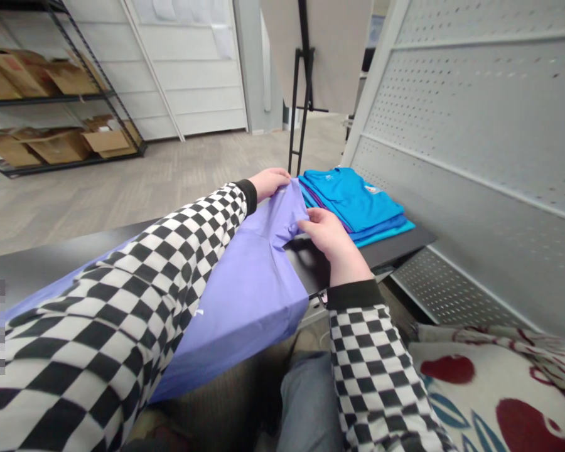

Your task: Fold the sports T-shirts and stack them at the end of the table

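Note:
A lavender shirt [257, 270] with a small white mark lies spread along the dark tabletop, its lower part hanging over the front edge. At its far end my left hand [269, 182] pinches the fabric near the upper corner. My right hand [327, 233] grips the nearer corner of that same end between thumb and fingers. The cloth between both hands is creased. Just beyond my right hand sits a stack of folded shirts [353, 199], bright blue on top, with purple and darker blue layers below. My left sleeve covers part of the lavender shirt.
The black table [306, 260] runs along a grey perforated panel [480, 119] on the right. Behind it stands a black easel [297, 119] with a board. Cardboard boxes [59, 144] fill a black rack at the left. Patterned fabric [494, 389] lies at lower right.

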Action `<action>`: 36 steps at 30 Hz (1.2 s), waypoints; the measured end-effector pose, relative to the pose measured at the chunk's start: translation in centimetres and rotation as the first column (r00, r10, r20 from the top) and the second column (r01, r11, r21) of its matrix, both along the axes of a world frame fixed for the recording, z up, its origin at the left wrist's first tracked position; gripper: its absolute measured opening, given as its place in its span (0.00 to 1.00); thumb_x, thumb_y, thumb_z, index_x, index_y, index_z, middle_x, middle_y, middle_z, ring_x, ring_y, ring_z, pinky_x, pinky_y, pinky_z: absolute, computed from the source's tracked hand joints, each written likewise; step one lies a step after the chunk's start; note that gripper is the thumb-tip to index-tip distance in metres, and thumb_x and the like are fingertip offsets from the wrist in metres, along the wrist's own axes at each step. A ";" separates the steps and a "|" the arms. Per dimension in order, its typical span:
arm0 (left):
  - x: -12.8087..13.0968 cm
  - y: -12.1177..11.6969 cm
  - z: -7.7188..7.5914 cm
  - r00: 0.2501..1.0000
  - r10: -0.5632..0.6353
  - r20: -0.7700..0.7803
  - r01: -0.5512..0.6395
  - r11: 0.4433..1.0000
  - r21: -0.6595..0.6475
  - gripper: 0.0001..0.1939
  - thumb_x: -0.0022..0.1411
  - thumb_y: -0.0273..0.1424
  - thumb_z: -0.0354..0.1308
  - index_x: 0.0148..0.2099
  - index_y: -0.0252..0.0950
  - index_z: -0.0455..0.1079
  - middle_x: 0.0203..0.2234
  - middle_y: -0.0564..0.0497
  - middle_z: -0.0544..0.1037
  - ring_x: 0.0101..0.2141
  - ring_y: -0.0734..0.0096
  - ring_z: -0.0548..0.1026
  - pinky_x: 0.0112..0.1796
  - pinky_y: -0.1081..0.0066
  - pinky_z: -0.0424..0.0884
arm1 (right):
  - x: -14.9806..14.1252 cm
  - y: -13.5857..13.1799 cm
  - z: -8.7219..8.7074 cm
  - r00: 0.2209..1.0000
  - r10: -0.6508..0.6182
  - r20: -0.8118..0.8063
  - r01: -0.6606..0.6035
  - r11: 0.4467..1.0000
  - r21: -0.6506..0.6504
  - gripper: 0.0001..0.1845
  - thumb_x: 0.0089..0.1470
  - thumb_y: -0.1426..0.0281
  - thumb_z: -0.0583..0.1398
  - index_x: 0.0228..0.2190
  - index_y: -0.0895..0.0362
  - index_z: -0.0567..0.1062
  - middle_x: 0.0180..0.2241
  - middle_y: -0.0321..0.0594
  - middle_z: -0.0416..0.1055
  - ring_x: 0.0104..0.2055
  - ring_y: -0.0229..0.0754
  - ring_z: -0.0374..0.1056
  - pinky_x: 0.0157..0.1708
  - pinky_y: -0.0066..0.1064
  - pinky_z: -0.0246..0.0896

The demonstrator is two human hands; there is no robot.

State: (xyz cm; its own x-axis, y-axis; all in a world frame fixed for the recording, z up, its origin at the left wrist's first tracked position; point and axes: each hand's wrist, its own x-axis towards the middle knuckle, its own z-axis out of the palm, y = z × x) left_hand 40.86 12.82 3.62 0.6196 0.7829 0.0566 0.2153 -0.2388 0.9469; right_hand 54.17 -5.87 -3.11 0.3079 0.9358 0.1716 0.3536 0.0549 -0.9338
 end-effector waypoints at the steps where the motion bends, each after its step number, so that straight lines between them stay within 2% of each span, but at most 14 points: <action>1: -0.1 0.0 0.2 1.000 0.010 0.001 -0.010 1.000 -0.003 0.04 0.53 0.27 0.64 0.32 0.38 0.72 0.19 0.57 0.63 0.20 0.74 0.59 0.23 0.71 0.50 | 0.2 -0.4 0.4 0.999 0.016 0.048 -0.015 1.000 -0.015 0.12 0.52 0.63 0.68 0.38 0.55 0.83 0.31 0.38 0.81 0.32 0.44 0.75 0.32 0.33 0.67; 3: -0.2 -0.1 0.5 1.000 0.028 0.004 -0.028 1.000 -0.004 0.06 0.53 0.26 0.65 0.33 0.39 0.72 0.20 0.58 0.63 0.20 0.74 0.59 0.23 0.72 0.51 | 0.5 -1.0 0.9 0.995 -0.005 0.102 0.009 0.999 -0.044 0.10 0.52 0.60 0.70 0.32 0.54 0.81 0.27 0.36 0.78 0.28 0.42 0.71 0.28 0.32 0.61; 5: -0.4 -0.1 0.7 0.999 0.041 0.007 -0.041 0.999 -0.006 0.06 0.53 0.26 0.66 0.33 0.39 0.71 0.20 0.58 0.64 0.20 0.75 0.60 0.23 0.73 0.52 | 0.8 -1.2 1.0 0.995 -0.039 0.097 0.042 0.998 -0.035 0.14 0.51 0.57 0.72 0.30 0.54 0.80 0.25 0.35 0.76 0.26 0.40 0.66 0.26 0.32 0.57; 8: -0.7 -0.2 1.0 0.999 0.046 0.009 -0.046 0.999 -0.012 0.06 0.54 0.25 0.65 0.32 0.38 0.70 0.20 0.58 0.64 0.21 0.75 0.61 0.24 0.74 0.55 | 0.9 -1.2 0.8 0.999 -0.033 -0.004 0.033 0.999 -0.012 0.16 0.51 0.54 0.72 0.32 0.54 0.81 0.23 0.33 0.73 0.23 0.38 0.61 0.23 0.31 0.53; 10: -0.9 -0.2 1.1 0.999 0.044 0.009 -0.044 0.999 -0.009 0.06 0.54 0.24 0.65 0.32 0.38 0.70 0.20 0.58 0.64 0.21 0.75 0.61 0.24 0.74 0.57 | 0.7 -1.1 0.7 0.994 -0.040 -0.097 0.035 0.998 -0.046 0.17 0.52 0.54 0.72 0.32 0.53 0.79 0.20 0.31 0.69 0.19 0.36 0.56 0.20 0.30 0.49; 12: -1.0 -0.1 1.2 0.999 0.045 0.007 -0.045 0.999 -0.002 0.06 0.55 0.24 0.64 0.32 0.38 0.70 0.20 0.57 0.65 0.21 0.74 0.62 0.24 0.74 0.58 | 0.3 -0.9 0.8 0.979 -0.057 -0.193 0.045 0.997 -0.070 0.18 0.54 0.53 0.72 0.32 0.52 0.76 0.20 0.31 0.70 0.16 0.35 0.55 0.17 0.29 0.46; 14: -1.1 0.0 1.1 0.999 0.050 0.003 -0.050 0.999 0.005 0.06 0.56 0.24 0.64 0.32 0.38 0.70 0.20 0.57 0.65 0.22 0.74 0.63 0.25 0.74 0.59 | -0.2 -0.7 1.1 0.961 -0.073 -0.265 0.063 0.997 -0.045 0.20 0.55 0.52 0.72 0.32 0.52 0.74 0.26 0.36 0.77 0.16 0.35 0.59 0.15 0.29 0.49; 16: -1.1 0.0 1.0 0.998 0.061 -0.001 -0.061 0.998 0.014 0.06 0.57 0.24 0.64 0.33 0.38 0.69 0.21 0.57 0.66 0.23 0.74 0.63 0.26 0.74 0.60 | -0.6 -0.5 1.2 0.949 -0.076 -0.307 0.080 0.997 0.003 0.21 0.55 0.51 0.73 0.33 0.52 0.75 0.33 0.41 0.82 0.18 0.37 0.69 0.16 0.28 0.55; 20: -0.9 -0.1 0.7 0.994 0.104 -0.018 -0.104 0.994 0.038 0.08 0.58 0.25 0.65 0.33 0.39 0.68 0.21 0.57 0.65 0.24 0.73 0.64 0.27 0.72 0.62 | -0.7 0.0 1.2 0.931 -0.090 -0.353 0.117 0.992 0.056 0.23 0.54 0.49 0.74 0.38 0.53 0.77 0.39 0.42 0.83 0.28 0.43 0.81 0.18 0.26 0.60; 26: -0.9 0.0 0.4 0.992 0.128 -0.019 -0.125 0.985 0.119 0.07 0.58 0.25 0.64 0.32 0.39 0.69 0.22 0.56 0.67 0.27 0.70 0.66 0.33 0.70 0.66 | -0.4 0.4 0.8 0.906 -0.140 -0.399 0.188 0.978 0.084 0.26 0.53 0.48 0.74 0.44 0.52 0.78 0.40 0.43 0.84 0.41 0.49 0.85 0.30 0.30 0.74; 29: -1.0 0.3 0.3 0.991 0.131 -0.008 -0.128 0.975 0.184 0.05 0.58 0.24 0.63 0.32 0.38 0.71 0.23 0.56 0.69 0.28 0.70 0.66 0.35 0.70 0.67 | -0.5 0.6 0.7 0.904 -0.099 -0.416 0.157 0.982 0.106 0.26 0.50 0.52 0.75 0.44 0.52 0.79 0.40 0.43 0.85 0.42 0.49 0.85 0.31 0.31 0.75; 31: -1.0 0.4 0.4 0.991 0.135 0.000 -0.132 0.969 0.207 0.05 0.59 0.24 0.63 0.32 0.38 0.72 0.24 0.56 0.70 0.28 0.70 0.67 0.35 0.71 0.66 | -0.6 0.6 0.6 0.915 -0.106 -0.389 0.165 0.979 0.121 0.25 0.49 0.52 0.76 0.42 0.53 0.79 0.40 0.43 0.85 0.39 0.49 0.84 0.27 0.29 0.71; 33: -1.0 0.3 0.5 0.991 0.136 0.015 -0.136 0.966 0.221 0.05 0.60 0.23 0.62 0.33 0.37 0.72 0.25 0.55 0.72 0.29 0.71 0.68 0.35 0.72 0.66 | -0.7 0.7 0.5 0.927 -0.150 -0.343 0.203 0.971 0.124 0.24 0.50 0.51 0.75 0.41 0.53 0.78 0.35 0.40 0.83 0.31 0.44 0.80 0.22 0.28 0.65; 36: -1.2 -0.1 0.6 0.992 0.125 0.032 -0.129 0.966 0.226 0.05 0.63 0.23 0.62 0.34 0.36 0.73 0.25 0.56 0.72 0.29 0.72 0.68 0.35 0.73 0.65 | -0.8 0.6 0.7 0.937 -0.186 -0.297 0.223 0.970 0.098 0.23 0.55 0.49 0.72 0.40 0.52 0.76 0.24 0.33 0.77 0.18 0.37 0.64 0.17 0.28 0.53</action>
